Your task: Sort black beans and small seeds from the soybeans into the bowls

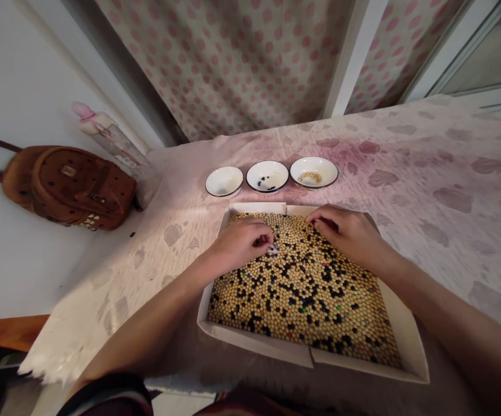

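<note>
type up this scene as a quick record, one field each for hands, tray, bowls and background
left hand: over the tray, fingertips by a small pale item; grip unclear
right hand: fingers curled at the far right; contents hidden
tray: many yellow and black beads
left bowl: white, dark rim
middle bowl: a few black beads
right bowl: yellow beads
background: brown backpack, dotted curtain
</note>
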`<state>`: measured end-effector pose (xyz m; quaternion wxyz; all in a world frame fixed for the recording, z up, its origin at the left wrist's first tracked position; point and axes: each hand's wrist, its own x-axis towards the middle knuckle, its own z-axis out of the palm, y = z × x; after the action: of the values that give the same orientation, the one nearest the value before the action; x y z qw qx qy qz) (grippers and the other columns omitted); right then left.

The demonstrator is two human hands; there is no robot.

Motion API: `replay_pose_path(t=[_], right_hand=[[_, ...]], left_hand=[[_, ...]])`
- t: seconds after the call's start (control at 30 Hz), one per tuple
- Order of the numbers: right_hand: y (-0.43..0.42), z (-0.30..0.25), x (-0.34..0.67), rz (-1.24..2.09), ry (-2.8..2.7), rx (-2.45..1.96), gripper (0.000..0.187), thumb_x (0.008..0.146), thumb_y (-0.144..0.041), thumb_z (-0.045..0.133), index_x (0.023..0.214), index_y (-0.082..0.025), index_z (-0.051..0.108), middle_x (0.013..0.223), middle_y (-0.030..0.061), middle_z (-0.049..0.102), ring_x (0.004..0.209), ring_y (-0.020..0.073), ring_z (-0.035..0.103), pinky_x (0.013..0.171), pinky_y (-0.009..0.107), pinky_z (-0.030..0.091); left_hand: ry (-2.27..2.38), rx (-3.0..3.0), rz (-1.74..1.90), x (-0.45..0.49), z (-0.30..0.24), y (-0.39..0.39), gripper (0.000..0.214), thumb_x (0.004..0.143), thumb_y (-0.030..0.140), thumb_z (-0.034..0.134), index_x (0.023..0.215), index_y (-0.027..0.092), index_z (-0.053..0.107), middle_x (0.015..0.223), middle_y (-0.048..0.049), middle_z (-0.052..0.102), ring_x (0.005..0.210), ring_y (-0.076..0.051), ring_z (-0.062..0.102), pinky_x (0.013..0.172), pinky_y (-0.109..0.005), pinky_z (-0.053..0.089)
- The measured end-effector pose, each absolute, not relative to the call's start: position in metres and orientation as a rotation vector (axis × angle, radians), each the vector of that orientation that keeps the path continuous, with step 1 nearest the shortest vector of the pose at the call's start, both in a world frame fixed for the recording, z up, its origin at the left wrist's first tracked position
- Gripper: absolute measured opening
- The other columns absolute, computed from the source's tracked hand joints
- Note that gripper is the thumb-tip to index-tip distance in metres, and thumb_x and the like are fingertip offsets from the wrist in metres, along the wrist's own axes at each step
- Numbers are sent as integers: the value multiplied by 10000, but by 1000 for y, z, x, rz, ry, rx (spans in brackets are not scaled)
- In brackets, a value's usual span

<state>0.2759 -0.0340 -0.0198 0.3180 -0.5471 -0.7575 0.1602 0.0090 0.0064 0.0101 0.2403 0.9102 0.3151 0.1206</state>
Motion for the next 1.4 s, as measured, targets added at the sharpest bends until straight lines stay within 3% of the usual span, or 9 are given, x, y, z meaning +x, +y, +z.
replay_pose_path(t=[0.57,0.97,1.2,1.4], right_hand=[[-34,-22,276,437,-1998,-1403,216,962,-242,467,990,-259,681,998,20,759,901,198,710,857,370,553],[-33,-23,276,417,-1994,-1405,233,953,-237,466,1000,-260,692,991,16,760,897,193,715,851,370,557],[-34,-22,275,433,-1989,-1402,222,965,-236,468,968,-255,689,970,13,759,864,182,711,793,347,548],[-34,-20,274,413,-1983,-1383,225,962,-220,466,958,-255,689,946,15,761,851,190,718,790,345,559]], left_hand=[[849,2537,250,18,14,0,85,887,147,665,848,220,682,901,-19,698,893,-203,637,837,-352,480],[928,2538,325,16,14,3,84,801,138,641,786,220,641,810,-4,697,791,-185,634,742,-329,479],[1153,2444,698,18,29,62,61,780,168,629,786,215,668,741,7,700,694,-139,632,661,-271,461],[1275,2425,670,35,13,115,69,736,143,650,771,198,674,702,7,694,656,-137,618,625,-246,446]])
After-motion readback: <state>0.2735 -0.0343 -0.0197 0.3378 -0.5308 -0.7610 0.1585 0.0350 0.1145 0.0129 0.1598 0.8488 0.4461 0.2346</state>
